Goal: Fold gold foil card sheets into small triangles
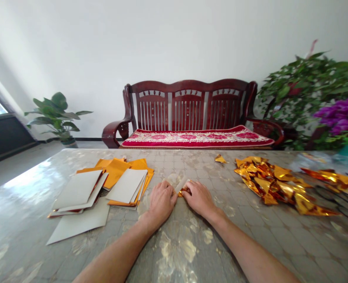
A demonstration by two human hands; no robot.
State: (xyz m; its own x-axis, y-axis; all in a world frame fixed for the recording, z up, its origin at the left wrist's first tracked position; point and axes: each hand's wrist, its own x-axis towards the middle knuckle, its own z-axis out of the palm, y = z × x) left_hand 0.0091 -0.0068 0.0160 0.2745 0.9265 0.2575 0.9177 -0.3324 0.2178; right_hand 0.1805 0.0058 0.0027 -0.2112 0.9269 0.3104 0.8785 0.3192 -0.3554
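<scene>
My left hand [161, 201] and my right hand [199, 197] rest side by side on the marbled table [174, 251], fingers pressed down on a small sheet of gold foil paper [182, 186] between them. Its pale back faces up and a gold edge shows under my right fingertips. Most of the sheet is hidden by my fingers. To the left lies a loose stack of gold and white sheets [115, 184]. To the right sits a heap of folded gold foil pieces [275, 184].
One small folded gold piece [220, 159] lies apart near the far edge. More gold foil [336, 179] and dark cords lie at the far right. Behind the table stand a red wooden bench [191, 114], a potted plant [57, 116] and flowering plants [324, 98].
</scene>
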